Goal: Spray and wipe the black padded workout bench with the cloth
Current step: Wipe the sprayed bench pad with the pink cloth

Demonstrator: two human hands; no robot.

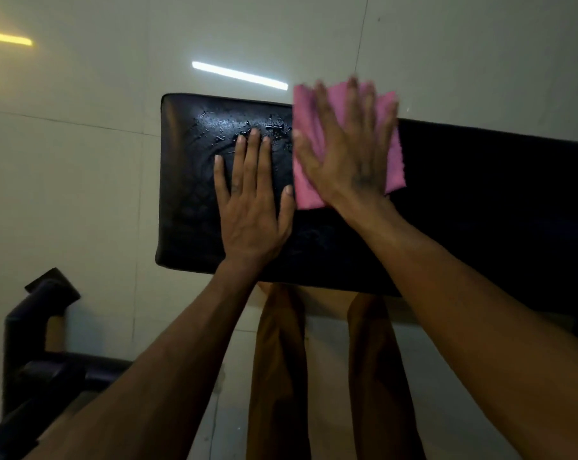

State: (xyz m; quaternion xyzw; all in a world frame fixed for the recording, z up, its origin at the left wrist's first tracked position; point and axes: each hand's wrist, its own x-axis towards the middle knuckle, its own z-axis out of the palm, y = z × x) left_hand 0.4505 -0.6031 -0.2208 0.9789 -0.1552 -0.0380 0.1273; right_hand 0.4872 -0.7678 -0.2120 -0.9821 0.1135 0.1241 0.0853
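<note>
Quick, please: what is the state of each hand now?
Left hand: open, fingers straight, flat on the bench, holding nothing.
Right hand: open, fingers spread, pressing the cloth on the bench.

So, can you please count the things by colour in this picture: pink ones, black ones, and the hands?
Pink: 1, the cloth.
Black: 2, the bench pad and the equipment frame on the floor.
Hands: 2, left hand flat on the pad, right hand flat on the cloth.
Total: 5.
</note>
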